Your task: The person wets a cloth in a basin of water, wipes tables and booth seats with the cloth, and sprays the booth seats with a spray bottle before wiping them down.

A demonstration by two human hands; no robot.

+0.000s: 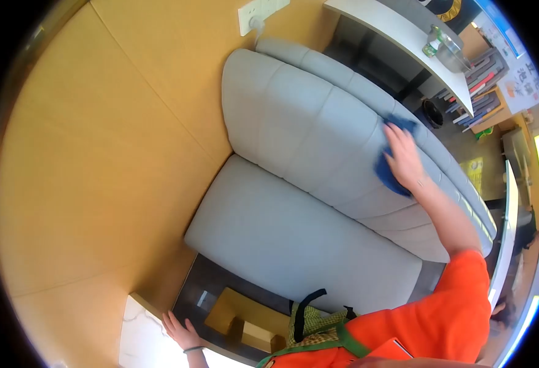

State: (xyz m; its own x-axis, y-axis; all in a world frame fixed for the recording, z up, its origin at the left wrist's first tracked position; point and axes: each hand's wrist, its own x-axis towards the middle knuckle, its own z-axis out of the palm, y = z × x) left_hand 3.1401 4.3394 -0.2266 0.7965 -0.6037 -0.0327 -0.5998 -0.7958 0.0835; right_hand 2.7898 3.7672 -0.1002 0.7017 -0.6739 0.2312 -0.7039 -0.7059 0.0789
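My right hand point(404, 156) presses a dark blue cloth point(392, 175) against the upper backrest point(306, 110) of a grey sofa. Motion smears the cloth a little, and it sticks out on both sides of the fingers. My left hand point(183, 334) is at the edge of a white tabletop point(144, 337), its fingers spread and holding nothing; a dark band circles that wrist. Between the two arms lies the sofa's seat cushion point(294, 227).
A wood-panelled wall point(110, 153) borders the sofa, with white sockets point(254, 15) on it. Behind the backrest stands another table point(404, 37) bearing a metal pot point(452, 58). A checked bag point(318, 322) and a wooden stool-like piece point(245, 310) are low in front.
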